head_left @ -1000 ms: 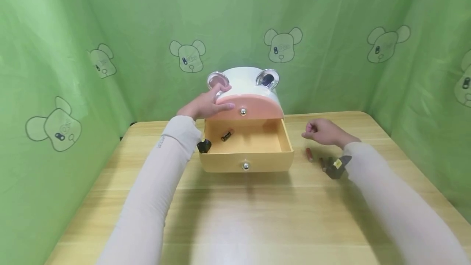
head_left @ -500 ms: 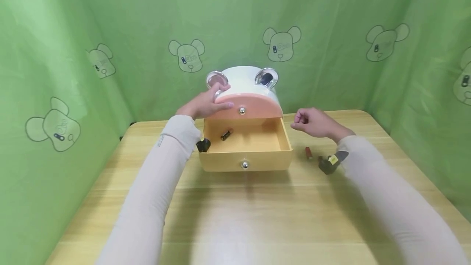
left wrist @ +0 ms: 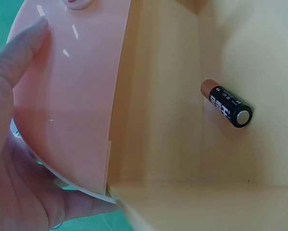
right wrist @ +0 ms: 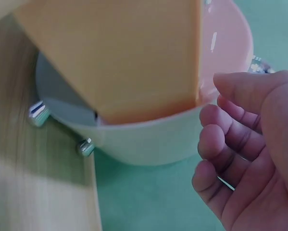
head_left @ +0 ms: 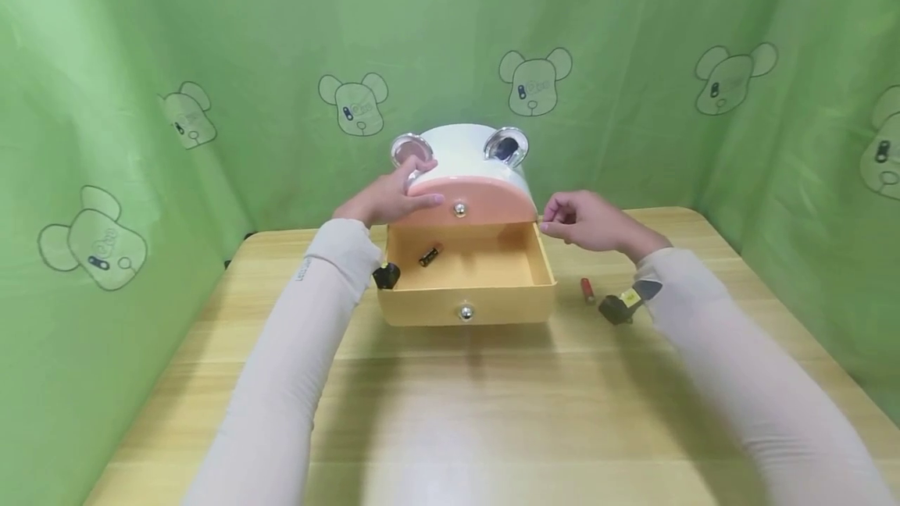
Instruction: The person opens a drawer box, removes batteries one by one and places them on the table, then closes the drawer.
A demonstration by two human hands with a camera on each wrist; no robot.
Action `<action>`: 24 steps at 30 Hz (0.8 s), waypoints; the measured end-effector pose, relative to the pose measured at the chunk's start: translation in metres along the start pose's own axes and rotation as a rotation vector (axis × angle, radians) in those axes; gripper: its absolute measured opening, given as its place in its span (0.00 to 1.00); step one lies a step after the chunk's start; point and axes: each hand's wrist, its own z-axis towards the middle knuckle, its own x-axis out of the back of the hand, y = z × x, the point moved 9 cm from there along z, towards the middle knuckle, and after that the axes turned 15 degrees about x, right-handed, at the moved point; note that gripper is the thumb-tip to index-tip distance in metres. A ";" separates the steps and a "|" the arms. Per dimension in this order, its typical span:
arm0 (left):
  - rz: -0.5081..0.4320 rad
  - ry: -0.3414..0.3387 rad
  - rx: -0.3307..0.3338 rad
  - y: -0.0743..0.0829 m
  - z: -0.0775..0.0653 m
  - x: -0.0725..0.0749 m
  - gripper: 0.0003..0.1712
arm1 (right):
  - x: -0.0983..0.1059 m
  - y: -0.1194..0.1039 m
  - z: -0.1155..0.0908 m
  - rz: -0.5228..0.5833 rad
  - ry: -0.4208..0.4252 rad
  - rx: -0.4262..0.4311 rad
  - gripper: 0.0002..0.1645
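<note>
A small drawer box (head_left: 460,151) with a white rounded top, silver-rimmed ears and a pink upper front (head_left: 488,200) stands at the back of the table. Its yellow lower drawer (head_left: 506,308) is pulled out. Inside lies a black and copper battery (left wrist: 225,103), toward the drawer's left side. My left hand (head_left: 383,197) grips the left side of the box, thumb across the pink front and fingers round the white shell. Close to the drawer's right rear edge is my right hand (head_left: 594,221), fingers loosely bent and nothing between them in the right wrist view.
On the wooden table (head_left: 450,412), a red battery (head_left: 587,290) lies right of the drawer, beside the black camera (head_left: 620,307) on my right wrist. Green curtains (head_left: 436,22) with bear prints surround the table on the back and sides. Small silver feet (right wrist: 86,147) show under the box.
My right hand has moved left and farther back, from above the loose batteries to the drawer's right rear edge. A second dark battery there is now hidden. My left hand stays on the box.
</note>
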 end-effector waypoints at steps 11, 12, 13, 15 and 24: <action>-0.010 -0.002 -0.002 0.000 0.002 -0.001 0.41 | 0.005 -0.034 0.015 0.070 -0.043 0.040 0.08; -0.010 -0.003 -0.002 0.000 0.002 -0.001 0.41 | 0.006 -0.036 0.016 0.068 -0.051 0.041 0.08; -0.009 -0.005 -0.002 0.000 0.002 -0.002 0.41 | 0.005 -0.038 0.017 0.068 -0.061 0.039 0.08; -0.007 -0.004 0.000 -0.001 0.003 -0.002 0.41 | 0.004 -0.040 0.019 0.073 -0.082 0.035 0.09; -0.008 0.002 -0.006 0.000 0.001 0.000 0.41 | -0.006 -0.052 0.033 0.067 -0.200 0.060 0.10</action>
